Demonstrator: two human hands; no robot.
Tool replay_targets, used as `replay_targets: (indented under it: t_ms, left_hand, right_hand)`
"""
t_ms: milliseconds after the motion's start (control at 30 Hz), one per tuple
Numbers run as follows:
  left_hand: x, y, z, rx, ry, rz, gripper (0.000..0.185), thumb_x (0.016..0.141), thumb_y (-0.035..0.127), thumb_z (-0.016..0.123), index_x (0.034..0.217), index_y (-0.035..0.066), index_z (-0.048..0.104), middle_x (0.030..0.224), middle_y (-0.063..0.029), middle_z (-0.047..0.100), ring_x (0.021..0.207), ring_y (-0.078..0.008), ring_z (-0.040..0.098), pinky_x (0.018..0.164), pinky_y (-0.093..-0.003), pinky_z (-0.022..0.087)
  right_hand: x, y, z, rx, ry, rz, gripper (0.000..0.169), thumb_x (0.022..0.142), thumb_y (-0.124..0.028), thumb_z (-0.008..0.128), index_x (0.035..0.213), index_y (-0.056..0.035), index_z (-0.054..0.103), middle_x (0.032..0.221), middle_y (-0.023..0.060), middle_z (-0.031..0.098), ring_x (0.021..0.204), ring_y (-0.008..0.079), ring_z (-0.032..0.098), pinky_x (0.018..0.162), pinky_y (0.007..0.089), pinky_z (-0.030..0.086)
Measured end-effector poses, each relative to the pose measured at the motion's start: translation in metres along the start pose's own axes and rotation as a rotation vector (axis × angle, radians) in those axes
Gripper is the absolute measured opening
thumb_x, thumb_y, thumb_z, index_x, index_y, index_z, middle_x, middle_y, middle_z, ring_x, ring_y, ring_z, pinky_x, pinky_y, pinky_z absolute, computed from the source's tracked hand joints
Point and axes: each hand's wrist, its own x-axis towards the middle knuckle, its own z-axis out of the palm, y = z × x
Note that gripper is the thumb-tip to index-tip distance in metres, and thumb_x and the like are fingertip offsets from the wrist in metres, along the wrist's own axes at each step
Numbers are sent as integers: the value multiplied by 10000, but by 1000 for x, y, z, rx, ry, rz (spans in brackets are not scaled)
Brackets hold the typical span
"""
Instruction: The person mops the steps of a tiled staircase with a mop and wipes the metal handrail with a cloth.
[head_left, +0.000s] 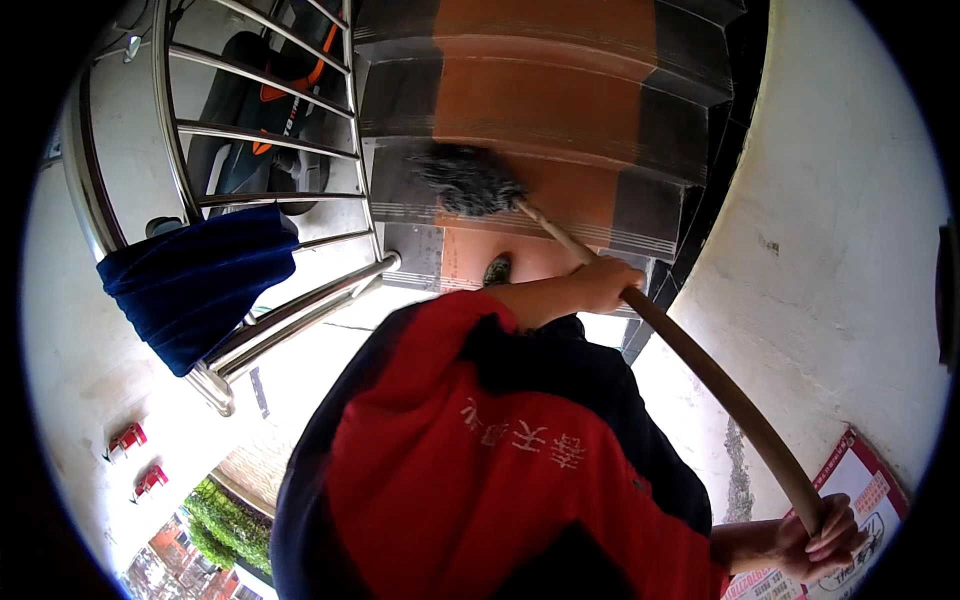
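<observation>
A string mop with a dark grey head (471, 181) lies across a stair step, on the border between its dark side tiles and reddish-brown middle strip. The strands look blurred. Its long wooden handle (712, 367) runs down to the right past my body. My left hand (609, 284) is wrapped around the handle's lower part, nearer the mop head. At the far upper end, my right hand (821, 536) grips the handle beside the wall. A camouflage-patterned shoe (497, 270) shows below the mop, on reddish-brown tile.
Tiled stairs (540, 97) rise ahead. A stainless-steel railing (262, 135) bounds them at left, with a dark blue cloth (202, 285) draped over it. An electric scooter (274, 112) stands behind the bars. A white wall (832, 285) and a notice board (862, 517) bearing writing are at right.
</observation>
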Motion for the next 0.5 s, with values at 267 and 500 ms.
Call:
replay_targets:
  t_ms: [267, 500]
  left_hand:
    - [-57, -29, -57, -33, 239, -50, 160, 628, 30, 631, 757, 75, 549, 759, -144, 569, 804, -362, 547, 710, -456, 411]
    - [-140, -100, -123, 159, 505, -132, 212, 608, 40, 650, 796, 52, 552, 766, -153, 565, 756, -335, 564, 636, -400, 422]
  right_hand:
    - [-35, 42, 68, -10, -311, 35, 318, 834, -145, 513, 568, -163, 339, 400, -46, 339, 372, 80, 337, 555, 226, 351]
    - [-84, 126, 87, 0, -369, 283, 337, 905, -250, 551, 649, -145, 358, 508, -32, 321, 489, 87, 351, 605, 243, 355]
